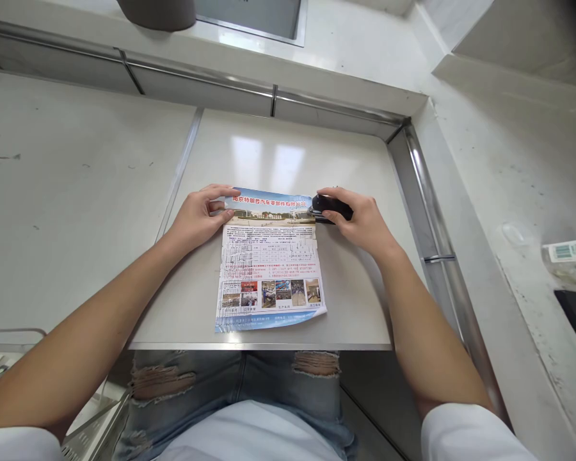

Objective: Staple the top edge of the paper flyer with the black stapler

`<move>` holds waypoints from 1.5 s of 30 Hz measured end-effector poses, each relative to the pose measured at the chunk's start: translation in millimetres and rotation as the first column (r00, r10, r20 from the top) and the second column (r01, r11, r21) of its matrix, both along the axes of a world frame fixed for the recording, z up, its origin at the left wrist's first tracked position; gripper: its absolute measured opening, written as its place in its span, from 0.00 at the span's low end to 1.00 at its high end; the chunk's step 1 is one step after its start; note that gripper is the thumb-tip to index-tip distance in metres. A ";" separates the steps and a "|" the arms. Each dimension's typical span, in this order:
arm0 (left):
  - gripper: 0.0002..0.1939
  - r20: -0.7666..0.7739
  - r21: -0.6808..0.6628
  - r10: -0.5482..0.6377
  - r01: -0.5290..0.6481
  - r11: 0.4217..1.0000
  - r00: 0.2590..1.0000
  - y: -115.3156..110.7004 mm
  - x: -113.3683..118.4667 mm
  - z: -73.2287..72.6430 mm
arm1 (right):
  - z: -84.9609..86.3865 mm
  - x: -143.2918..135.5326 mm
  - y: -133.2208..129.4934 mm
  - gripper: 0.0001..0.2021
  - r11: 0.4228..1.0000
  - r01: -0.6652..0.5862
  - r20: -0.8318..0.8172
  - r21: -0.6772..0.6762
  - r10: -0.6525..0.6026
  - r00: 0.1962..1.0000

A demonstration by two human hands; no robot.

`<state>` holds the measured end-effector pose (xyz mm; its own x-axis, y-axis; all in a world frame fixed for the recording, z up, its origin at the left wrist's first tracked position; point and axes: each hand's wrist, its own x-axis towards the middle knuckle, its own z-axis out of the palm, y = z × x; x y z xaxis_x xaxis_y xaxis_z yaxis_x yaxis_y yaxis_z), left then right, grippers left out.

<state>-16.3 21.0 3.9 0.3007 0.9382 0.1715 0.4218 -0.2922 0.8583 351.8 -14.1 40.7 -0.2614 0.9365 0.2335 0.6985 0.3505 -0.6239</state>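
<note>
A black stapler (335, 206) is gripped in the right hand (365, 221), right of centre in the frame, with the thumb set low along its side and the fingers over its top. Its front end is brought to the upper right edge of a printed sheet (271, 262); whether the paper is caught between its jaws cannot be told. The upper left corner of the sheet is held by the left hand (204, 214), thumb and forefinger placed at its edge.

The sheet is laid in the middle of the frame on a pale counter (360, 307), its lower right corner slightly curled. Its left part is crowded with short upright rows of what look like staples; a few more are seen near the right edge.

Farther out, a dark round container (158, 13) is placed on a ledge (365, 45) at the top, and a clear bottle (571, 262) with a white label is seen at the right edge.
</note>
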 end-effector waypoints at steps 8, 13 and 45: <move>0.19 0.075 -0.069 0.006 -0.001 0.998 0.997 -1.7 5.0 1.6 | -8.7 -12.9 0.2 0.21 0.996 -0.066 0.147 0.055 0.058 0.987; 0.18 0.098 -0.106 0.028 -0.018 0.994 0.995 -3.7 6.1 5.0 | -9.9 -22.0 -3.9 0.22 0.998 -0.005 0.235 0.060 -0.009 0.972; 0.15 -0.369 0.214 -0.031 0.117 0.970 0.929 4.0 1.5 -1.9 | 9.3 -9.6 -8.4 0.09 0.857 0.463 0.319 0.227 -0.514 0.796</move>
<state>-14.8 25.0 2.0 0.4495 0.8590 0.2450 0.6589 -0.5040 0.5584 342.2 -22.4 50.0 0.1339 0.9294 0.3439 0.9618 -0.0382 -0.2712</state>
